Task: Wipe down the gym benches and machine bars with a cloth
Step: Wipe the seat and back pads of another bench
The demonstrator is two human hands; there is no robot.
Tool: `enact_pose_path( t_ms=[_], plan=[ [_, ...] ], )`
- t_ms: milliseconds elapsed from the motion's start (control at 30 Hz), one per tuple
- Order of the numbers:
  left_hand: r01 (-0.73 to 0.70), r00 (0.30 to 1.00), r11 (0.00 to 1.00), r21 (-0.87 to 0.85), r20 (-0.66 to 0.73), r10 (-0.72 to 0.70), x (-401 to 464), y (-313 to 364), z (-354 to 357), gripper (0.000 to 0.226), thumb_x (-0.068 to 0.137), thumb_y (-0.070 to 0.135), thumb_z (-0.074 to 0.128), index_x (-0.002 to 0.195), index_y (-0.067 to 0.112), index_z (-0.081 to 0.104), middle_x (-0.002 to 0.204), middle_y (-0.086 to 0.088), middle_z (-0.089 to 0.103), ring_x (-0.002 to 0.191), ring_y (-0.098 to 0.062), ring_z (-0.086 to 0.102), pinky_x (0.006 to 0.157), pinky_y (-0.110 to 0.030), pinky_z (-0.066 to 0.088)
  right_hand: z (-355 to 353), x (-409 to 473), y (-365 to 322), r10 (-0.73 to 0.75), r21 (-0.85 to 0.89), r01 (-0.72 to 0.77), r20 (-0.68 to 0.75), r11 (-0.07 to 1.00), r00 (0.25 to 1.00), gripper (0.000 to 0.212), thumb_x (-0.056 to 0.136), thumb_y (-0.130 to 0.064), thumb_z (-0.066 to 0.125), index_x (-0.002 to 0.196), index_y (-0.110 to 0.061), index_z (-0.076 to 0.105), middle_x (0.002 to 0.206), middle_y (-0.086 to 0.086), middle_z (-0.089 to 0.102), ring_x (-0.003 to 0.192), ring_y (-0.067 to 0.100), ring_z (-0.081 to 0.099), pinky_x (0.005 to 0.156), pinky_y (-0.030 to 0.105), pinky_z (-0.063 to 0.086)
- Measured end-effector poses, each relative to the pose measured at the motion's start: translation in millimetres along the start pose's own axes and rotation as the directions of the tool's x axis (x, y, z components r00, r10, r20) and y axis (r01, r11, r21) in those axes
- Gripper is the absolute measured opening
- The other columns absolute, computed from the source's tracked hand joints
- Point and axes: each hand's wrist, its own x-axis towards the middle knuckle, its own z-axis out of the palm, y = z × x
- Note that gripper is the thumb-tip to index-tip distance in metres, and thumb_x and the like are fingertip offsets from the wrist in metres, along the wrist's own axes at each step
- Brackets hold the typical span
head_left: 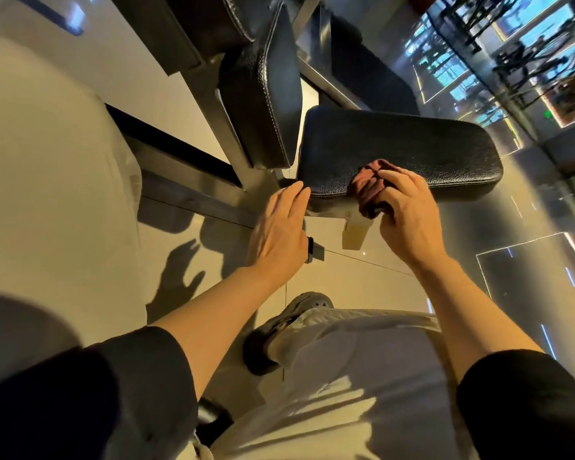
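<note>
A black padded bench seat (412, 147) lies in the middle of the view, with a black back pad (273, 104) rising at its left. My right hand (409, 214) presses a dark red cloth (369, 184) against the seat's near edge, fingers closed on it. My left hand (279, 230) hangs open beside the seat's near left corner, fingertips close to the pad, holding nothing.
The bench's grey metal frame (213, 200) runs along the floor to the left. My shoe (299, 313) and light trousers (362, 376) are below the hands. A glossy tiled floor (462, 227) surrounds the bench. Other gym machines (528, 54) stand far right.
</note>
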Motion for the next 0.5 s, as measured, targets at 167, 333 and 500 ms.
enact_pose_path(
  t_ms=[167,333,500],
  plan=[
    [0.020,1.000,1.000,0.013,-0.013,-0.020,4.5,3.6,3.9,0.058,0.086,0.002,0.060,0.140,0.007,0.041,0.150,-0.009,0.035,0.139,-0.024,0.030,0.110,-0.040,0.038,21.8,12.4,-45.8,-0.198,0.108,0.180,0.185,0.978,0.963,0.051,0.090,-0.022,0.036,0.137,-0.015,0.052,0.147,0.007,0.046,0.144,0.028,0.030,0.119,0.048,0.023],
    [-0.020,0.998,0.999,-0.040,-0.063,0.018,9.6,11.3,11.3,0.061,0.087,0.000,0.059,0.144,0.007,0.038,0.148,-0.008,0.040,0.138,-0.023,0.032,0.111,-0.032,0.028,-3.7,17.9,-14.8,-0.043,0.070,0.033,0.136,0.997,0.990,0.048,0.087,-0.014,0.034,0.124,-0.015,0.064,0.132,0.005,0.061,0.130,0.029,0.049,0.107,0.039,0.039],
    [-0.012,0.991,0.995,-0.099,-0.136,-0.001,23.4,20.0,13.9,0.056,0.085,-0.003,0.061,0.138,0.002,0.046,0.141,-0.013,0.048,0.133,-0.028,0.040,0.110,-0.031,0.027,-14.1,41.9,-15.8,0.166,0.111,-0.181,0.134,0.977,0.977,0.044,0.092,-0.012,0.052,0.135,-0.017,0.054,0.141,0.005,0.052,0.135,0.027,0.039,0.114,0.039,0.030]
  ],
)
